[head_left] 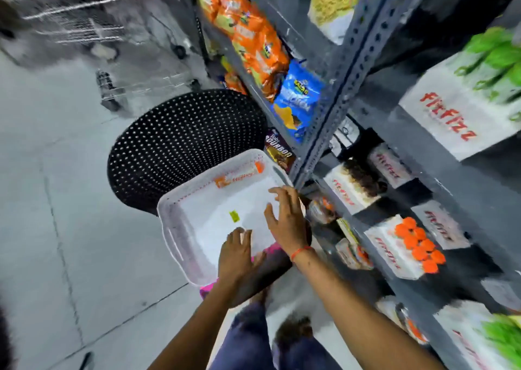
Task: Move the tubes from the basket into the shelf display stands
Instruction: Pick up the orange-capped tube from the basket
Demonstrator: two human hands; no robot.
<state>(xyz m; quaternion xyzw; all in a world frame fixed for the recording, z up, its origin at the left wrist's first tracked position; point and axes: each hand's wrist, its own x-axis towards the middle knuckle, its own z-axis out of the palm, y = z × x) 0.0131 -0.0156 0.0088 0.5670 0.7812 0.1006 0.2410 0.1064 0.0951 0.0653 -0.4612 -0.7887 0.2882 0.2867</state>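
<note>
Below the head camera, a white perforated basket (pixel 180 228) is seen resting on a pink support (pixel 207 290) beside a black perforated chair (pixel 180 144). One orange-capped tube (pixel 239 175) lies along the far wall of the basket, and a small yellow-green item (pixel 234 216) lies on the basket floor near its middle; what it is cannot be told through the blur. The left hand (pixel 236 254) is held over the near edge of the basket, fingers extended and loose, its grip released with nothing held. The right hand (pixel 287 220) is spread over the right rim of the basket, fingers splayed and the grip likewise released; an orange band (pixel 301 252) is worn on its wrist. Whether either hand touches the basket cannot be told.

To the right, a grey metal shelf rack (pixel 332 93) is seen. White display stands (pixel 394 254) marked in red lettering sit on its shelves; one is filled with orange caps (pixel 420 245), another stand (pixel 352 186) with dark caps, and green-capped ones (pixel 462 102) sit higher up. Orange snack packets (pixel 253 37) and a blue packet (pixel 298 99) are stacked on the neighbouring shelf section.
</note>
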